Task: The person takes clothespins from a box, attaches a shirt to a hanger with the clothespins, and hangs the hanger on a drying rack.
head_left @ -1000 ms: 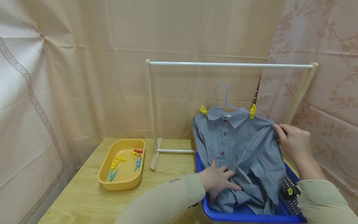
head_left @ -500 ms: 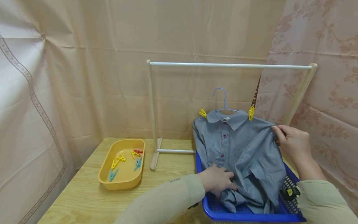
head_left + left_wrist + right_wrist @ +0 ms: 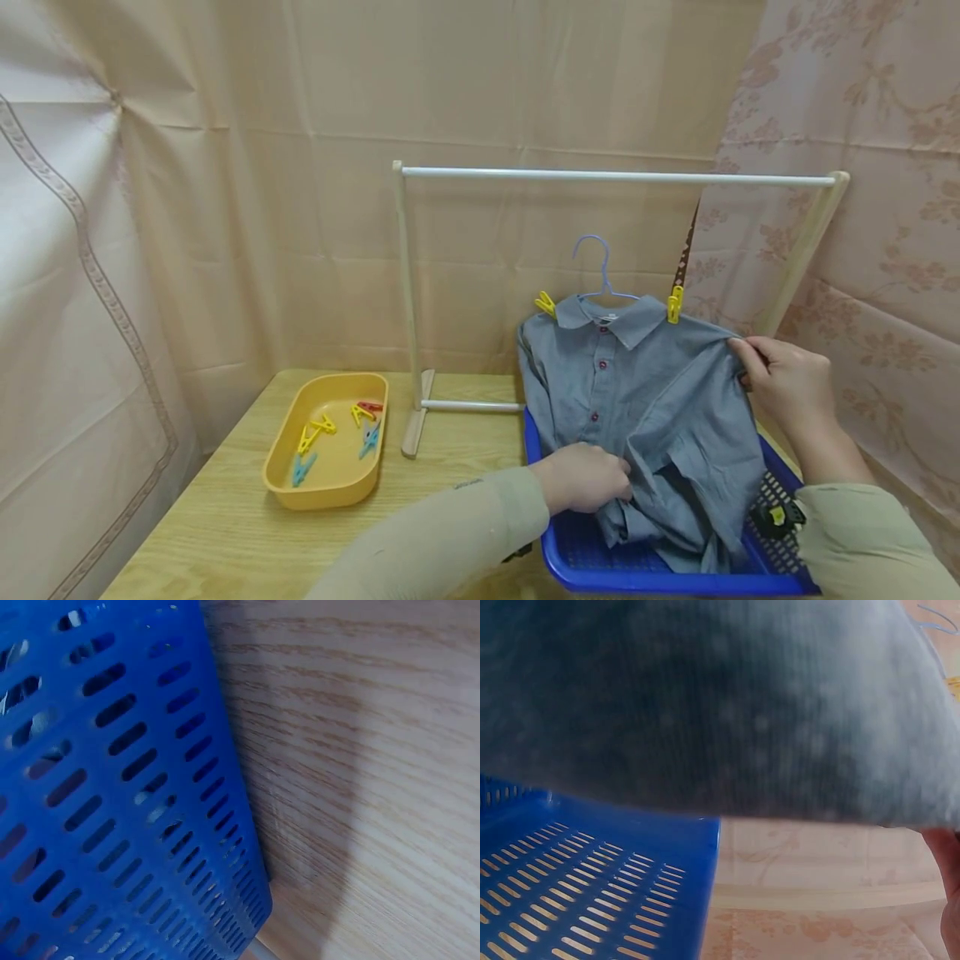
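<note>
A grey-blue button-up shirt is on a thin purple hanger, with a yellow clothespin on one shoulder and another yellow clothespin on the other. My right hand pinches the shirt at its right-side shoulder edge. Lower down, my left hand grips the shirt front with curled fingers. The shirt's lower part hangs into a blue basket. In the right wrist view, grey cloth fills the top and part of my right hand shows at the edge. The left wrist view shows only the basket's slotted side and tabletop.
A rack with a white rail stands behind the basket. On the wooden table, left of the rack, a yellow tray holds several yellow, red and blue clothespins. Curtains hang behind and at both sides.
My left hand has gone from spread fingers on the shirt to a curled grip, bunching the lower front. The hanger and collar have sunk slightly. My right hand keeps its pinch.
</note>
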The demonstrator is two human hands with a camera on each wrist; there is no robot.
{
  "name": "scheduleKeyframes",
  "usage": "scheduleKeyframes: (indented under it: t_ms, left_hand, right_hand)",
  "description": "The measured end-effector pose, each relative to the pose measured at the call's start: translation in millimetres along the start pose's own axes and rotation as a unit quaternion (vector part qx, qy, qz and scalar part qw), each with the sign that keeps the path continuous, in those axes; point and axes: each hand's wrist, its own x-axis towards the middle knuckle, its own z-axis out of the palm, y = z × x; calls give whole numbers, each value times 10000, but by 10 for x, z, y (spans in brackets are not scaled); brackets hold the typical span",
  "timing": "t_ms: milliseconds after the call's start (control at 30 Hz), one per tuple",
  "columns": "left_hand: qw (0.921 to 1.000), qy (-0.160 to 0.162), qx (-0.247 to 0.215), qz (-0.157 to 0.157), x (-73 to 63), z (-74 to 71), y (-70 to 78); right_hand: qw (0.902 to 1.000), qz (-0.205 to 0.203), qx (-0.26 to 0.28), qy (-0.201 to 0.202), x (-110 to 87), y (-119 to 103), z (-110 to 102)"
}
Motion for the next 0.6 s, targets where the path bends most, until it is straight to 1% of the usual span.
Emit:
scheduleKeyframes:
  t_ms: [100,167,300,367,467,600]
  left_hand:
    - [9998,162,-76,-25,-15,-16,2]
    - [9996,297,16,-36,-30,-36,7]
    - [9970,733,252,-46,-64,-100,6]
    - [9954,923,257,-84,-84,-150,-7]
    - [9944,1036,146,-164,-117,-232,-33]
    - [9924,1173,314,-184,-155,-326,-66]
  right_hand:
    - [10000,23,35,-5,-3,-6,-7]
    - [10000,30,54,17,-2,-10,-11]
    - [9999,32,60,113,7,-9,-19]
    - [9998,16,62,173,15,-3,-24]
    - [9996,-29,80,283,22,6,-27]
    - [9993,-88,92,364,25,18,-35]
